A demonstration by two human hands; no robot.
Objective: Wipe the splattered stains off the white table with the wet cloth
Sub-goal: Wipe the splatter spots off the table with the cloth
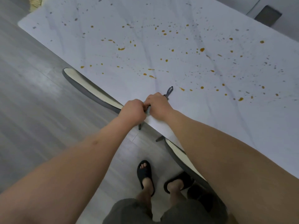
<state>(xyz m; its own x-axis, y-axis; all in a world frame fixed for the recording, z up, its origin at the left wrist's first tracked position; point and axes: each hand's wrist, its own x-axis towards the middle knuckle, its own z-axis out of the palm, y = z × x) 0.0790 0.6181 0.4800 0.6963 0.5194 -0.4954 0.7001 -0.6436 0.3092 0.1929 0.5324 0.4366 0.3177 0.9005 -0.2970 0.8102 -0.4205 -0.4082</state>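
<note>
The white table (210,102) runs diagonally across the view and is splattered with orange-brown stains (202,49) and many small grey specks. At its near edge my left hand (133,111) and my right hand (157,104) are side by side, both curled round a small grey cloth (147,109). The cloth is almost wholly hidden by the fingers. Only its dark hanging loop (168,92) sticks out past my right hand onto the tabletop.
Two chairs with grey backs are tucked under the near edge, one at the left (90,88) and one by my feet (191,167). A dark block (267,15) sits beyond the far edge. The floor (32,94) is grey wood.
</note>
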